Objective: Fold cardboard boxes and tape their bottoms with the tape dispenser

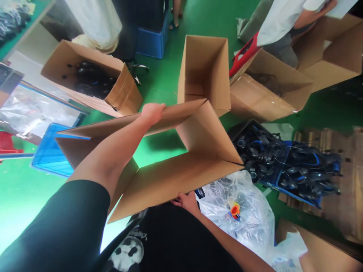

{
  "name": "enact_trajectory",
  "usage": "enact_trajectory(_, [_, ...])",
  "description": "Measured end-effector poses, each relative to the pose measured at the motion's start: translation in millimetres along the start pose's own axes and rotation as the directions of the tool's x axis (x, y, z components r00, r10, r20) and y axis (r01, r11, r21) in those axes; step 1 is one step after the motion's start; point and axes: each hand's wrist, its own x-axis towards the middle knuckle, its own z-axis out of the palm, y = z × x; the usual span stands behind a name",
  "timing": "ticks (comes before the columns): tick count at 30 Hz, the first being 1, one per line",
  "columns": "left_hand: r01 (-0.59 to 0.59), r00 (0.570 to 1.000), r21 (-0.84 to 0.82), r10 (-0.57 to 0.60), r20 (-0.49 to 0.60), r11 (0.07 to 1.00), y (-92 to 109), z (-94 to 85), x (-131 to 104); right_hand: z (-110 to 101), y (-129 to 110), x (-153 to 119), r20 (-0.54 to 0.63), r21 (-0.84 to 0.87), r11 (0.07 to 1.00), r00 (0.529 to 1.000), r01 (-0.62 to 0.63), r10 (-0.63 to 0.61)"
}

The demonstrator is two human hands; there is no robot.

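Observation:
A large cardboard box [176, 177] is held up in front of my body. It has no closed bottom, since the green floor shows through it. My left hand [153, 113] reaches over it and grips its far upper edge, fingers closed on the cardboard. At the near edge, close to my black shirt, my right hand [186, 201] is closed on the same box. Just right of that hand lies clear plastic [244, 211] with an orange and yellow tape dispenser [235, 210] on it.
An open box [207, 71] stands just beyond. Boxes with dark items sit left [129, 92] and right [261, 96]. Blue crates of black headsets [297, 170] are at right, a blue crate [51, 151] at left. People are at the upper left and upper right.

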Motion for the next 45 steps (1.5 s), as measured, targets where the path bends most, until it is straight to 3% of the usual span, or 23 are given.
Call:
enact_trajectory(9, [-0.009, 0.999, -0.054, 0.011, 0.033, 0.999, -5.1, 54.0, 0.3, 25.3, 19.7, 21.7, -0.006, 0.104, 0.992, 0.997, -0.079, 0.080])
enact_trajectory(14, [0.041, 0.997, -0.168, -0.051, -0.057, 0.985, 3.7, 66.5, 2.5, 43.4, 10.2, 30.0, -0.079, 0.120, 0.991, 0.994, -0.060, 0.070])
enact_trajectory(16, [0.051, 0.985, -0.239, -0.089, -0.150, 0.970, -7.3, 67.3, -11.9, 50.9, 1.5, 30.7, -0.096, 0.133, 0.991, 0.995, -0.017, 0.030])
enact_trajectory(18, [0.097, 0.953, -0.309, -0.178, -0.244, 0.946, -31.7, 70.3, -45.8, 58.2, -8.7, 30.2, -0.081, 0.145, 0.989, 0.996, 0.034, -0.023])
enact_trajectory(20, [0.260, 0.877, -0.368, -0.378, -0.298, 0.893, -66.0, 80.0, -100.5, 65.0, -18.3, 29.7, -0.061, 0.149, 0.987, 0.997, 0.057, -0.048])
enact_trajectory(23, [0.609, 0.625, -0.428, -0.736, -0.259, 0.668, -118.1, 112.7, -201.3, 72.1, -25.5, 29.7, -0.086, 0.141, 0.990, 0.996, 0.030, -0.018])
enact_trajectory(24, [0.701, 0.524, -0.462, -0.832, -0.182, 0.543, -131.6, 127.9, -232.2, 72.8, -25.5, 29.5, -0.096, 0.132, 0.991, 0.995, 0.020, -0.007])
enact_trajectory(26, [0.791, 0.332, -0.566, -0.940, 0.078, 0.232, -149.5, 160.6, -279.3, 70.0, -24.0, 27.9, -0.087, 0.093, 0.996, 0.996, 0.001, 0.007])
enact_trajectory(27, [0.775, 0.292, -0.623, -0.934, 0.206, 0.104, -154.3, 176.3, -294.0, 65.6, -24.6, 26.3, -0.054, 0.054, 0.998, 0.998, -0.015, 0.018])
enact_trajectory(28, [0.745, 0.284, -0.667, -0.907, 0.310, 0.005, -157.1, 190.4, -302.8, 58.7, -27.9, 24.5, 0.005, -0.009, 0.999, 0.999, -0.042, 0.042])
enact_trajectory(30, [0.683, 0.317, -0.723, -0.850, 0.421, -0.103, -159.9, 211.7, -307.1, 36.9, -48.5, 22.0, 0.186, -0.237, 0.966, 0.972, -0.100, 0.146])
enact_trajectory(32, [0.647, 0.338, -0.750, -0.829, 0.446, -0.139, -163.4, 223.3, -303.0, 7.5, -94.0, 25.5, 0.323, -0.554, 0.831, 0.906, -0.052, 0.272])
enact_trajectory(33, [0.628, 0.342, -0.763, -0.826, 0.448, -0.154, -166.0, 226.4, -301.0, -7.8, -125.4, 31.2, 0.309, -0.681, 0.731, 0.923, 0.045, 0.231])
enact_trajectory(34, [0.609, 0.346, -0.776, -0.825, 0.447, -0.165, -168.7, 228.4, -300.0, -22.0, -160.6, 40.2, 0.270, -0.772, 0.617, 0.958, 0.153, 0.101])
enact_trajectory(35, [0.587, 0.354, -0.790, -0.822, 0.446, -0.176, -171.0, 230.0, -300.3, -34.3, -197.0, 52.4, 0.222, -0.837, 0.488, 0.969, 0.249, -0.113])
enact_trajectory(36, [0.563, 0.366, -0.805, -0.817, 0.446, -0.188, -172.4, 231.3, -301.8, -44.1, -231.6, 67.3, 0.187, -0.890, 0.338, 0.920, 0.308, -0.344])
enact_trajectory(37, [0.543, 0.377, -0.816, -0.811, 0.447, -0.198, -172.6, 232.6, -304.2, -51.4, -261.9, 84.0, 0.169, -0.930, 0.196, 0.834, 0.312, -0.525])
enact_trajectory(38, [0.529, 0.381, -0.823, -0.809, 0.448, -0.207, -171.4, 233.7, -307.1, -56.4, -286.1, 101.2, 0.155, -0.960, 0.087, 0.765, 0.266, -0.625])
enact_trajectory(39, [0.517, 0.383, -0.829, -0.808, 0.448, -0.214, -169.0, 234.4, -310.2, -59.6, -303.3, 117.7, 0.154, -0.978, 0.007, 0.742, 0.210, -0.653])
enact_trajectory(42, [0.496, 0.410, -0.837, -0.788, 0.460, -0.230, -161.0, 232.1, -319.0, -64.7, -320.4, 153.2, 0.127, -0.990, -0.123, 0.845, 0.073, -0.519])
enact_trajectory(43, [0.497, 0.428, -0.837, -0.775, 0.465, -0.227, -160.3, 229.2, -321.8, -67.0, -320.2, 158.8, 0.113, -0.987, -0.153, 0.859, 0.041, -0.500])
enact_trajectory(45, [0.510, 0.476, -0.836, -0.744, 0.469, -0.200, -165.0, 220.7, -327.2, -74.1, -320.8, 162.0, 0.116, -0.981, -0.193, 0.815, 0.004, -0.568])
